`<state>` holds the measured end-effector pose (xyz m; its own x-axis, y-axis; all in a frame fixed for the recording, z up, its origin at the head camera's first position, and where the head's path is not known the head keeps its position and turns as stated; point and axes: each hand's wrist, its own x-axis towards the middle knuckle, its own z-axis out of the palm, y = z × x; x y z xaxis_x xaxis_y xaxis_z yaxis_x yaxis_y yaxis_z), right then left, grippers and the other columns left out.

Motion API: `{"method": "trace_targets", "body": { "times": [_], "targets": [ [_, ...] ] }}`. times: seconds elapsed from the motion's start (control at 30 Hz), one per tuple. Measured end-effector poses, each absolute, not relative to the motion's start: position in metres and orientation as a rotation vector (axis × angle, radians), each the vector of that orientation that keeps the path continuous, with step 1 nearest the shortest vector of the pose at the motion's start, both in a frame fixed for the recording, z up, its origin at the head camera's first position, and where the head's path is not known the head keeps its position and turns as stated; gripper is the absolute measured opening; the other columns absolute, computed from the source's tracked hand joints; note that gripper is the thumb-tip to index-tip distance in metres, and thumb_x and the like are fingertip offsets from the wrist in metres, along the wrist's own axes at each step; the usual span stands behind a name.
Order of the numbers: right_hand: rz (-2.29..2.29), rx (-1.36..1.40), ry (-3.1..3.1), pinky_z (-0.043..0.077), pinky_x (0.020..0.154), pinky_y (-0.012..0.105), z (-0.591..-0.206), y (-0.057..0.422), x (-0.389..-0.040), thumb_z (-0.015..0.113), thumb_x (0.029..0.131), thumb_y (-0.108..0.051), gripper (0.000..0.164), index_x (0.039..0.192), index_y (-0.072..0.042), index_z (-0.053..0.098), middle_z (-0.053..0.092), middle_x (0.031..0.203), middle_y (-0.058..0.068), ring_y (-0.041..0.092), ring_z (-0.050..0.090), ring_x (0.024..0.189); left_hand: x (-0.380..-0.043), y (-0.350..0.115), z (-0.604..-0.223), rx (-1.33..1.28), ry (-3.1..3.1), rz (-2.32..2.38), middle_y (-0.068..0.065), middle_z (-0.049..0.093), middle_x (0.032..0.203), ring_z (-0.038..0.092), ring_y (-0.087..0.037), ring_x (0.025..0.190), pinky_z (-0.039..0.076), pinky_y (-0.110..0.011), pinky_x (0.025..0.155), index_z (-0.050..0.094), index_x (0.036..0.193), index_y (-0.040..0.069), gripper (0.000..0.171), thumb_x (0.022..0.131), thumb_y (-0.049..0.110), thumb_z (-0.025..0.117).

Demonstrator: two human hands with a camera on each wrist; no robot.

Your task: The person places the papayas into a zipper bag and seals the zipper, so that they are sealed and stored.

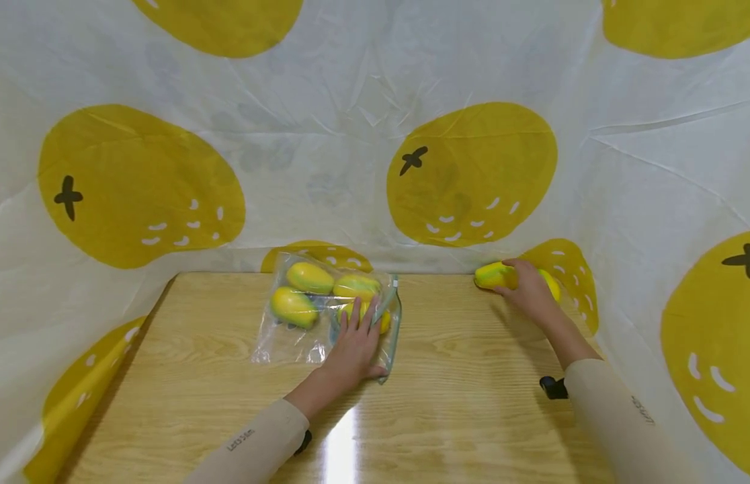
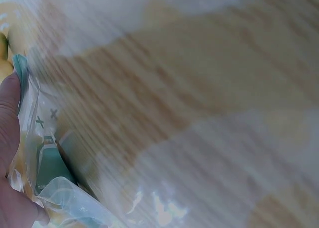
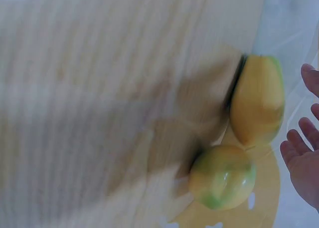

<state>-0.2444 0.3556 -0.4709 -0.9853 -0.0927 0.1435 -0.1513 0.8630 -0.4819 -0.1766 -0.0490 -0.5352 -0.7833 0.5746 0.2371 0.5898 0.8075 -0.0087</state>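
A clear zip bag (image 1: pixel 267 344) lies on the table with several yellow-green papayas (image 1: pixel 292 307) in it. My left hand (image 1: pixel 353 346) rests on the bag's right part with fingers spread over a papaya, the thumb near the green zip edge (image 2: pixel 20 68). At the far right of the table, my right hand (image 1: pixel 528 289) reaches over a papaya (image 1: pixel 492 276). A second papaya (image 1: pixel 552 286) sits just behind that hand. In the right wrist view the fingers stand apart from the long papaya (image 3: pixel 256 101) and the rounder-looking one (image 3: pixel 223 178).
The wooden table (image 1: pixel 447 376) ends at the back against a hanging white cloth (image 1: pixel 326 188) printed with big yellow fruits. Cloth also hangs along both sides. The right-hand papayas lie close to the table's far right corner. Black devices (image 1: pixel 553 388) show at the cuffs.
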Motion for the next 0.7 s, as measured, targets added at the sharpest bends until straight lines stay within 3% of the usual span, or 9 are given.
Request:
{"method": "trace_targets", "body": {
  "times": [0.37,0.7],
  "targets": [
    [0.727,0.193,-3.006,0.027,0.115,0.07,-0.477,0.368,-0.272,0.075,0.094,-0.017,0.078,0.153,0.012,0.033,0.032,0.154,0.04,0.059,0.029,0.142,-0.179,-0.049,-0.537,-0.913,-2.785,-0.11,-0.023,0.006,0.172,0.013,-0.054,0.155,0.031,-0.07,0.116,0.049,0.147,0.002,0.111,0.067,0.069,0.086],
    [0.666,0.192,-2.98,0.021,0.111,0.072,-0.496,0.367,-0.275,0.076,0.092,-0.014,0.07,0.15,0.006,0.042,0.036,0.149,0.039,0.064,0.029,0.135,-0.177,-0.049,-0.534,-0.906,-2.792,-0.112,-0.023,0.005,0.173,0.013,-0.054,0.155,0.03,-0.07,0.116,0.049,0.148,0.003,0.111,0.067,0.068,0.086]
  ]
}}
